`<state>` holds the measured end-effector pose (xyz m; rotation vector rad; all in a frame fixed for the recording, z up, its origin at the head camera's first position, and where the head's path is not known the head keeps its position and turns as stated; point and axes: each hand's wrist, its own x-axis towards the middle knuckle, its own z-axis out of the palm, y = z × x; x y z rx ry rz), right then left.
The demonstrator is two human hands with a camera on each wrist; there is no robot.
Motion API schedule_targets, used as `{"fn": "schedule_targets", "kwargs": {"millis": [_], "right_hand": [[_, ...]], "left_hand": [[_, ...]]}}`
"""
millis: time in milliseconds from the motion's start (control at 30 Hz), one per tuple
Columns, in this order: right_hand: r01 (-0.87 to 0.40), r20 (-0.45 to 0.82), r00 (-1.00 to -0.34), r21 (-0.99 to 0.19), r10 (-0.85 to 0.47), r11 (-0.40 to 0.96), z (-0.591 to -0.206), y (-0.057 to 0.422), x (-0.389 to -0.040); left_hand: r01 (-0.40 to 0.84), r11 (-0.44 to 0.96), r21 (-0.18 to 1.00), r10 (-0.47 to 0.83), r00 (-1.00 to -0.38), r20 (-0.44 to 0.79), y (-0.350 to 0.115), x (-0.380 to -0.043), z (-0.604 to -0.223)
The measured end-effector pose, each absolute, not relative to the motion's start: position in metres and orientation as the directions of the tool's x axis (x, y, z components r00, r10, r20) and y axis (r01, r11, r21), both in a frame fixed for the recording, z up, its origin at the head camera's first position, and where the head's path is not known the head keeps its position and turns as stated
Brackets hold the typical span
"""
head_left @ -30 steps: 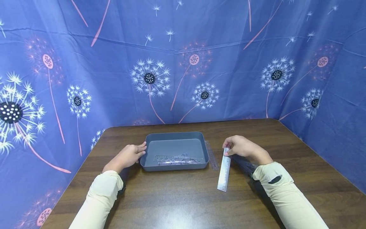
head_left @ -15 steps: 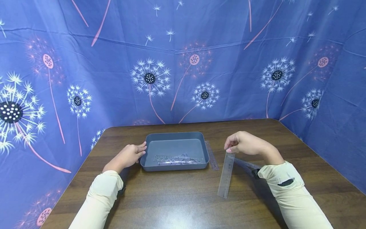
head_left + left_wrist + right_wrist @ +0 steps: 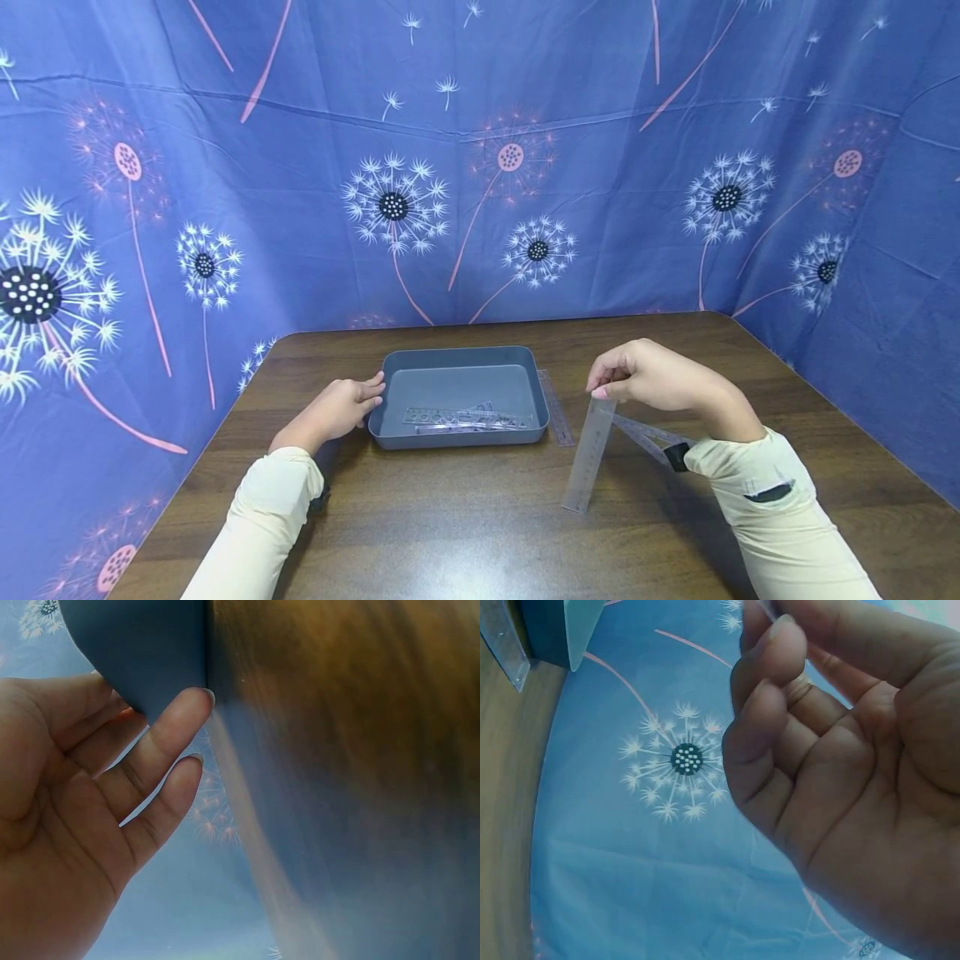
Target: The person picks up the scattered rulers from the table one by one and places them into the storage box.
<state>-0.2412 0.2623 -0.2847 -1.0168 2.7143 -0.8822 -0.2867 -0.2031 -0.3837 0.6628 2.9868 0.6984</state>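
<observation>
My right hand [image 3: 660,379] pinches the top end of a clear plastic ruler [image 3: 588,458] between thumb and fingers. The ruler hangs steeply tilted, its lower end toward me; whether it touches the table I cannot tell. In the right wrist view only a sliver of it shows at the fingertips. My left hand [image 3: 333,412] touches the left end of a grey-blue tray [image 3: 457,442]. In the left wrist view its fingers are fairly straight against the tray's outer wall [image 3: 161,652]. Several clear rulers and a stencil ruler [image 3: 442,416] lie in the tray's near part.
Another clear ruler [image 3: 555,408] lies on the wooden table [image 3: 420,517] along the tray's right side. A clear set square [image 3: 651,435] shows under my right wrist, partly hidden by a black wrist strap [image 3: 677,457]. A blue dandelion-print cloth [image 3: 600,167] hangs behind the table.
My right hand has risen slightly and shifted right, tilting the ruler up from its flatter position. More of the set square shows beneath the wrist. My left hand and the tray stay put.
</observation>
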Motion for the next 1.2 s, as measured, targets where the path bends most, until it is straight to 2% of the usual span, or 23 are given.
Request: {"fn": "schedule_targets", "kwargs": {"millis": [267,533,900,1200], "right_hand": [[-0.595,0.209,-0.761,-0.601,-0.614,0.534,-0.282,0.263,-0.238],[-0.606,0.362,-0.783,-0.626,-0.506,0.491,-0.291,0.251,-0.242],[-0.570,0.394,-0.815,-0.675,-0.425,0.469,-0.309,0.226,-0.247],[-0.569,0.369,-0.813,-0.669,-0.451,0.478,-0.336,0.205,-0.255]], "left_hand": [[0.399,0.811,0.428,0.401,-0.912,0.090,-0.203,-0.288,-0.385],[0.409,0.806,0.427,0.405,-0.908,0.104,-0.203,-0.289,-0.386],[0.404,0.807,0.431,0.408,-0.909,0.088,-0.203,-0.289,-0.384],[0.406,0.817,0.410,0.405,-0.910,0.095,-0.203,-0.289,-0.385]]}}
